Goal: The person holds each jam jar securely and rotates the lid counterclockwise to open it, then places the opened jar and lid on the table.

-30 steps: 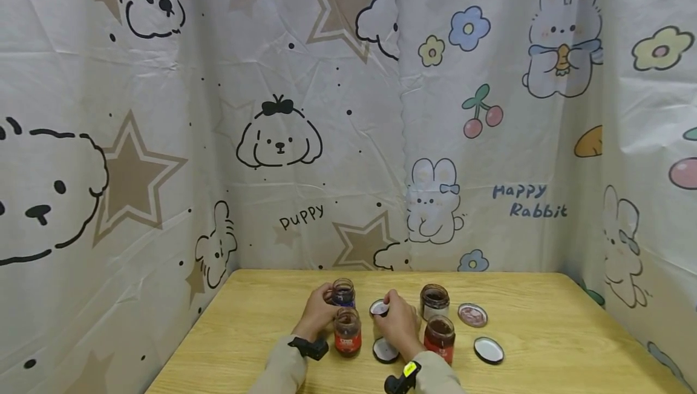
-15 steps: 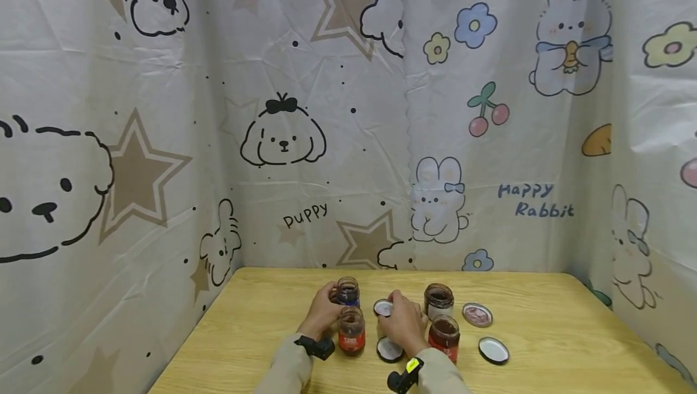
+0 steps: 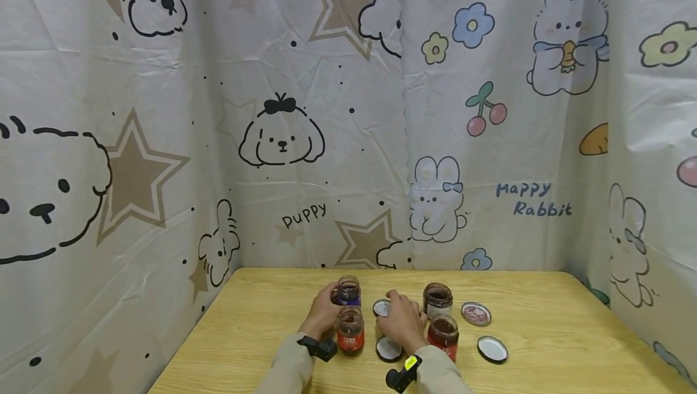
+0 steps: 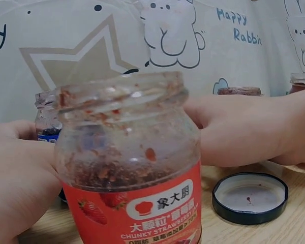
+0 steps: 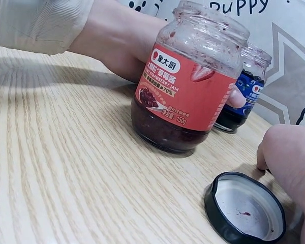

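My left hand [image 3: 321,312] grips a glass jam jar [image 3: 349,291] with a blue label at the back of the group. In front of it stands an uncapped strawberry jam jar [image 4: 137,152], red-labelled, its inner walls smeared; in the right wrist view this strawberry jar [image 5: 188,81] partly covers the blue jar [image 5: 246,86]. My right hand [image 3: 403,321] pinches the edge of a white-lined jar lid [image 3: 382,307] on the table, thumb and finger at its rim. Nearer to me, a dark-rimmed lid [image 3: 389,349] lies inside up, below my right hand.
Right of my right hand stand two more uncapped jars, a dark one [image 3: 438,301] behind and a red-labelled one [image 3: 443,336] in front. Two lids, one stained [image 3: 476,314] and one white [image 3: 492,350], lie farther right. A printed curtain [image 3: 327,140] encloses the wooden table [image 3: 245,333].
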`<state>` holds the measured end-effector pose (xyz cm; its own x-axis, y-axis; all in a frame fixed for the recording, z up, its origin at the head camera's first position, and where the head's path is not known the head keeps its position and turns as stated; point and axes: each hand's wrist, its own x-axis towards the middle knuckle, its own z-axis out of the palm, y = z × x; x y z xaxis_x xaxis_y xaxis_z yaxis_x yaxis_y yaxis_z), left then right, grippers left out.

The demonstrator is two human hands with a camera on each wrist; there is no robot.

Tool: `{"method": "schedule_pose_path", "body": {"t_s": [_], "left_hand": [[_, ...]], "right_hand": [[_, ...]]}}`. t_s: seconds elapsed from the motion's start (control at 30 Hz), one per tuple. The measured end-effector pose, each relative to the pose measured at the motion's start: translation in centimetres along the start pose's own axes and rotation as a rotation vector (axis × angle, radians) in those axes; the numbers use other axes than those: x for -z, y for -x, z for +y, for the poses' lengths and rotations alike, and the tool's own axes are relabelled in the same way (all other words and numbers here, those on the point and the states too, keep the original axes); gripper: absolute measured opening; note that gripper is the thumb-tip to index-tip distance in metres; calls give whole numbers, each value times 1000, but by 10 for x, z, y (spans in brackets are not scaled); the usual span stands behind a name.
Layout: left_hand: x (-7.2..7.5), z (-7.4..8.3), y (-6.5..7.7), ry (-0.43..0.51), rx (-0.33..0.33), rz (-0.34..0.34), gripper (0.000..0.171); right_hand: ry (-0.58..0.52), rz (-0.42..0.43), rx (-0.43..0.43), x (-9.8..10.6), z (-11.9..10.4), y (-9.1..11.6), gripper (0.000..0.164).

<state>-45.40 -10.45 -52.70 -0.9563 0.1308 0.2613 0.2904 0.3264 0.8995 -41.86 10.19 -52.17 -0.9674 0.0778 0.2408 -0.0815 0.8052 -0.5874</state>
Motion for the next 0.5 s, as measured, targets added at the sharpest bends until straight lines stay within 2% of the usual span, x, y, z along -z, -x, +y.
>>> {"method": "schedule_pose_path", "body": {"t_s": [0.37, 0.5], "left_hand": [[-7, -2, -3, -69, -37, -24, 69], [-6, -1, -3, -42, -44, -32, 73]], "right_hand": [[-19, 17, 3, -1, 1, 1, 58], [-66, -1, 22, 4, -5, 2, 60]]}}
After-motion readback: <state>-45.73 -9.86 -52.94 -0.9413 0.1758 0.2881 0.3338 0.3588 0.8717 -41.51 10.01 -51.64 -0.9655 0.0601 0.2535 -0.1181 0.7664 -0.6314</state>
